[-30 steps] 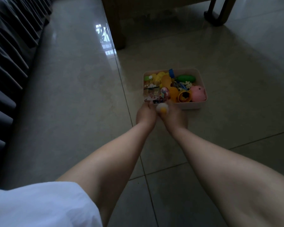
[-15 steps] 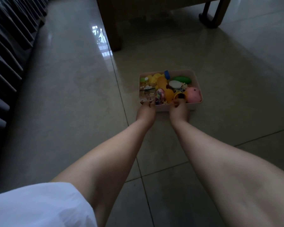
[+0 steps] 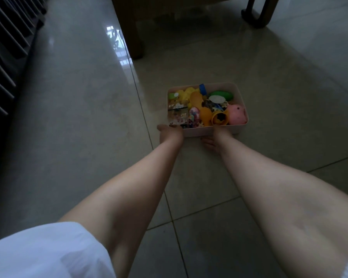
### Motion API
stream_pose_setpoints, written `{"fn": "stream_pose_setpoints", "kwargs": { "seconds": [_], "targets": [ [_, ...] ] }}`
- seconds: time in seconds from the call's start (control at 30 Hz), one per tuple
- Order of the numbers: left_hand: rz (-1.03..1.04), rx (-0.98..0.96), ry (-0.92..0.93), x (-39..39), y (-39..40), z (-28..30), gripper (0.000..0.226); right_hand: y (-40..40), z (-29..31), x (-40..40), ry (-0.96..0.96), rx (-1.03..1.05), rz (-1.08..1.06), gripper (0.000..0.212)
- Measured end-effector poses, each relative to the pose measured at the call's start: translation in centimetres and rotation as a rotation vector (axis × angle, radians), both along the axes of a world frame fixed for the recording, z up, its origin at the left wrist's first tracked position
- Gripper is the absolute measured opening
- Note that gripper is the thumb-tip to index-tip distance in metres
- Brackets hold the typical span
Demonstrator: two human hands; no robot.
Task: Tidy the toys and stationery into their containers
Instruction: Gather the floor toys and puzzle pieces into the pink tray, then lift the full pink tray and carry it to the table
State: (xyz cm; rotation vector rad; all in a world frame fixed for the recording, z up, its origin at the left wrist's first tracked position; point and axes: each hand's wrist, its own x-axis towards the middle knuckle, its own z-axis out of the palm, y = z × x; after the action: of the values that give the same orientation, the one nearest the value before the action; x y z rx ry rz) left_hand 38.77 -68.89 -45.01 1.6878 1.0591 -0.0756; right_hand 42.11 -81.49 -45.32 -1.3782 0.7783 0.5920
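Head view: a pink toy box lies long axis nine-to-three. Left hand grasps its seven o'clock corner; right hand touches its near wall, grip unclear.

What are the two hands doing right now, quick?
Left hand: grips the near rim of the pink toy box.
Right hand: at the box's near wall, fingers hidden; grip cannot be told.
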Motion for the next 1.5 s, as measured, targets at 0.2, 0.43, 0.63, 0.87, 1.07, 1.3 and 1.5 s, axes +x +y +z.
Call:
{"fn": "stream_pose_setpoints", "kwargs": {
  "seconds": [0.2,0.43,0.63,0.87,1.07,1.3,1.5],
  "targets": [
    [-0.145,0.054,0.064,1.1,1.4,-0.5,0.046,1.1,0.2,1.6,0.054,-0.055,-0.061,0.046],
    [-0.142,-0.168,0.064,3.4,2.8,-2.8,0.041,0.9,-0.5,3.0,0.112,-0.055,-0.042,0.040],
    [-0.097,-0.245,0.084,3.2,2.9,0.9,0.039,0.3,0.5,2.3,-0.085,-0.158,0.066,0.038],
    [0.040,-0.400,0.098,2.7,1.3,10.9,0.035,-1.7,7.5,3.2,-0.020,-0.246,-0.007,0.045],
    [0.068,-0.404,0.099,4.3,-1.0,22.9,0.026,-4.6,15.2,4.3,0.032,-0.156,-0.140,0.058],
    [-0.048,-0.399,0.090,8.1,-5.3,36.4,0.024,-8.6,30.8,6.4,0.068,-0.163,-0.242,0.061],
    [-0.040,-0.376,0.111,12.5,-9.5,45.7,0.024,-12.4,42.7,10.5,0.055,-0.122,-0.208,0.041]
  ]
}}
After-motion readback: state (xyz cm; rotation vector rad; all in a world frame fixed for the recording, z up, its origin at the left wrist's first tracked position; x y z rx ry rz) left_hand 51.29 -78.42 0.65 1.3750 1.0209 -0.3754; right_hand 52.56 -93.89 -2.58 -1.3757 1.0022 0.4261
